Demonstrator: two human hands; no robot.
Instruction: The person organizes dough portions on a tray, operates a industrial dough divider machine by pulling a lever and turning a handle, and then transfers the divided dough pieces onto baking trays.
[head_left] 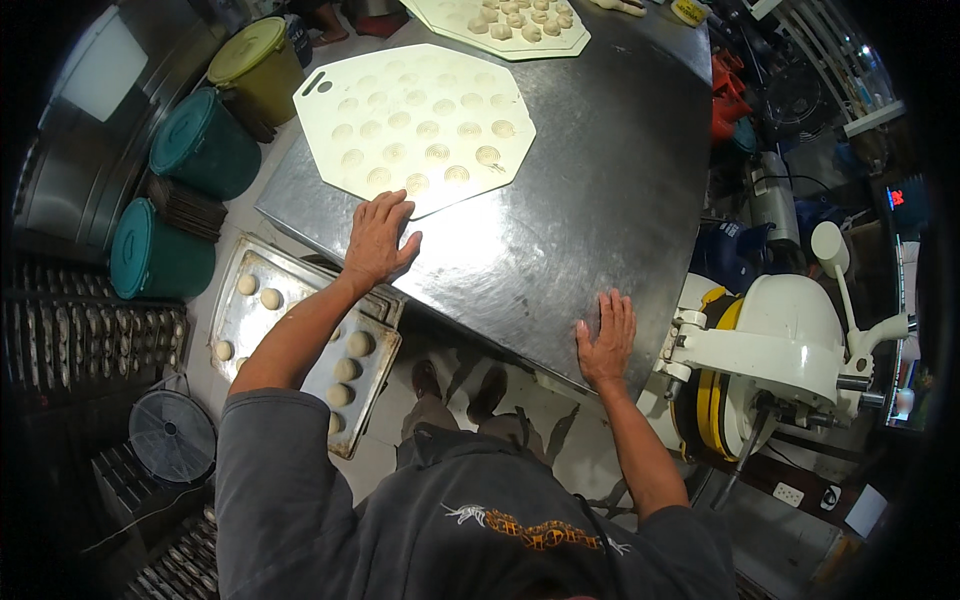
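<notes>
My left hand (378, 238) rests at the near edge of a cream octagonal board (330, 120), its fingertips touching or just beside the rim. The board has rows of round ringed hollows and a handle slot at its upper left. Nothing is held in that hand; its fingers are stretched out. Farther right, my right hand (607, 340) lies flat on the near edge of the metal table (600, 170), fingers extended and holding nothing. Below my left forearm, a metal baking tray (375, 385) carries several round dough balls (347, 369), partly hidden by my arm.
A second cream board (470, 40) with dough pieces (515, 18) lies at the table's far end. Lidded green bins (205, 150) and a yellow bin (255, 70) line the left. A white machine (795, 320) stands close by on the right, and a fan (172, 435) sits lower left.
</notes>
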